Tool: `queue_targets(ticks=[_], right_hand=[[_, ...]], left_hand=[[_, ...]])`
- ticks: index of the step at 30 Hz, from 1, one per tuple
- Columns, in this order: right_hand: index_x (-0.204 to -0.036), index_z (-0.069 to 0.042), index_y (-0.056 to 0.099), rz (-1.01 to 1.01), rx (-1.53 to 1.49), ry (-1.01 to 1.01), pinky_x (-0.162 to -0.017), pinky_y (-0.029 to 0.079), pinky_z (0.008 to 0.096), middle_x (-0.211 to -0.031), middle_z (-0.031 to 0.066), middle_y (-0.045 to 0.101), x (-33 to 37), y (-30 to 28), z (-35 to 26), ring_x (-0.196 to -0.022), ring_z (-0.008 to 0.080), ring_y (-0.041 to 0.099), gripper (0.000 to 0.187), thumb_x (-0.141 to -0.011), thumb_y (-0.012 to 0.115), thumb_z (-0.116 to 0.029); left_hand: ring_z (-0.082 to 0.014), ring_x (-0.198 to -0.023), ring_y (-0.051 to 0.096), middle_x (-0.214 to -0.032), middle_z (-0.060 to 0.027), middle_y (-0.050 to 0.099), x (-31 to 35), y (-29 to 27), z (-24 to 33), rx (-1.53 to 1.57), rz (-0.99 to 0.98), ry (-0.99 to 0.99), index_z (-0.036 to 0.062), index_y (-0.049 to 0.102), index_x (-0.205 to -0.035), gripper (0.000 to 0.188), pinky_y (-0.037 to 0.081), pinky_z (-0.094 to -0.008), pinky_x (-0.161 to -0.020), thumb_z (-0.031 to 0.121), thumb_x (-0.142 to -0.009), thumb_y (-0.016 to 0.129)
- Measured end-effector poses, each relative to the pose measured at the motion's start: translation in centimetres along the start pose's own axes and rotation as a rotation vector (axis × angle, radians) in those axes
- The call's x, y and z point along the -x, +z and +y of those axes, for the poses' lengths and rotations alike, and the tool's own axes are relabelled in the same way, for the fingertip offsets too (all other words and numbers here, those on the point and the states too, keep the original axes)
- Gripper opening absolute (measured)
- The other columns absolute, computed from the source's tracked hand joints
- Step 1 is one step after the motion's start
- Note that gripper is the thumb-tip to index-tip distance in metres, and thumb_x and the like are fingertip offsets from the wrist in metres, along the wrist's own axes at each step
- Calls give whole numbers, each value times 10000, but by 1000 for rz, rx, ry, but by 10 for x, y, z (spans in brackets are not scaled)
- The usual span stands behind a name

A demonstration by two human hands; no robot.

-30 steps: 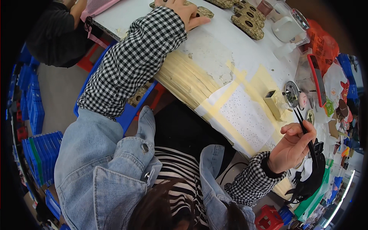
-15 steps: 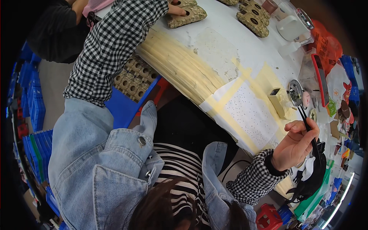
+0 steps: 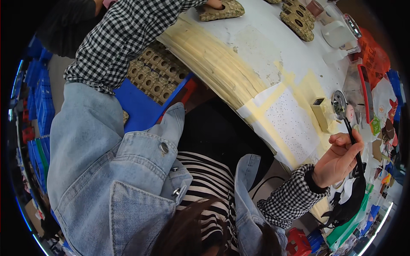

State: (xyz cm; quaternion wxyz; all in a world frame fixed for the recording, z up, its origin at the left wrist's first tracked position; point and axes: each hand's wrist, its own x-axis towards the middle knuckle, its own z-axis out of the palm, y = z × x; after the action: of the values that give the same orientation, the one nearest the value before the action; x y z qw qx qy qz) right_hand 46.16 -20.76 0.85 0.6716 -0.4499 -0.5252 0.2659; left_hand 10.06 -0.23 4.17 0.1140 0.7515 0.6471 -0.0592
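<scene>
My right hand (image 3: 338, 161) is closed around black tweezers (image 3: 358, 154), their tips pointing up beside a small round metal dish (image 3: 338, 104) of tiny parts. At the top edge, a fingertip of my left hand (image 3: 215, 4) touches a camouflage-patterned casing with round holes (image 3: 222, 11) on the white table. Most of that hand lies outside the picture, so its grip is hidden. More casings of the same kind (image 3: 297, 20) lie farther right. Below my left forearm, a blue tray (image 3: 139, 111) holds rows of similar holed casings (image 3: 158, 77).
A dotted paper sheet (image 3: 290, 123) is taped to the table (image 3: 256, 47). Near the tweezers stand a cream box (image 3: 325, 114), a white container (image 3: 337, 33), a red-edged case (image 3: 366, 94) and a black bag (image 3: 348, 205). Another person's dark sleeve (image 3: 64, 27) shows at top left.
The whole view has shifted slightly, so the table appears farther right and the left hand's casing closer to the top edge. The right hand still holds the tweezers.
</scene>
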Motion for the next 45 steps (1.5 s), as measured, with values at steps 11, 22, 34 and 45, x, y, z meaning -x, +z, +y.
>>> queue_targets(ticks=[11,22,34,45], right_hand=[[-1082,63,488,-59,27,22,-661,399,284,-703,62,490,2,-12,9,-681,164,473,421,-981,315,-307],[-1130,61,469,-157,-62,67,-713,396,280,-743,54,503,-2,-17,12,-733,148,475,396,-974,360,-286],[-1100,56,481,-85,-40,82,-669,369,277,-705,57,472,-1,-11,10,-696,156,441,395,-977,346,-294],[-1100,44,492,-119,-69,81,-666,367,276,-705,54,458,-1,-13,7,-699,159,434,390,-980,335,-293]], left_hand=[[-241,-861,563,-869,-127,561,179,70,-139,72,297,-141,69,535,-764,309,431,-415,-889,338,-741,684],[-272,-904,519,-845,-97,544,265,267,-147,39,-191,-562,65,546,-669,381,174,-561,-1053,402,-604,711],[-165,-565,565,-613,-84,610,317,295,-140,566,-419,-658,51,632,-683,343,447,-310,-512,382,-646,716],[-286,-845,579,-833,-165,593,340,340,-138,347,-388,-461,69,615,-817,369,470,-389,-757,409,-684,666]])
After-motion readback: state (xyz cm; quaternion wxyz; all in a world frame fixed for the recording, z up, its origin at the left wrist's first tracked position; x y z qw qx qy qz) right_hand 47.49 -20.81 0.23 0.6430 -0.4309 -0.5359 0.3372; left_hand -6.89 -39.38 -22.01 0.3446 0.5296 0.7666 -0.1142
